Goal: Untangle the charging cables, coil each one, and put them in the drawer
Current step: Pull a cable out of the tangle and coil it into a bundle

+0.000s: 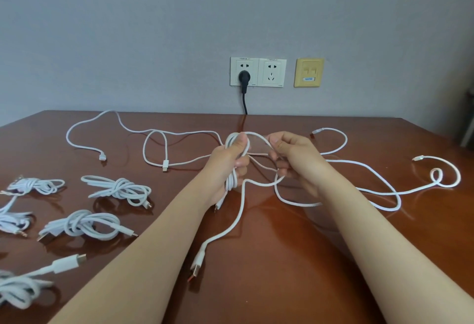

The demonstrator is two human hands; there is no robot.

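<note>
Roughly halfway: my left hand (234, 163) grips a half-wound coil (230, 182), my right hand (292, 159) pinches a strand (257, 136); finished bundles (118, 190) lie left of the coil, loose cables (179, 132) around it, none stowed yet.

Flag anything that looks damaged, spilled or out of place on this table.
Nothing damaged or spilled. The loose white cables sprawl uncoiled across the table, which fits the task; knotted bundles lie at its left. No drawer shows.
</note>
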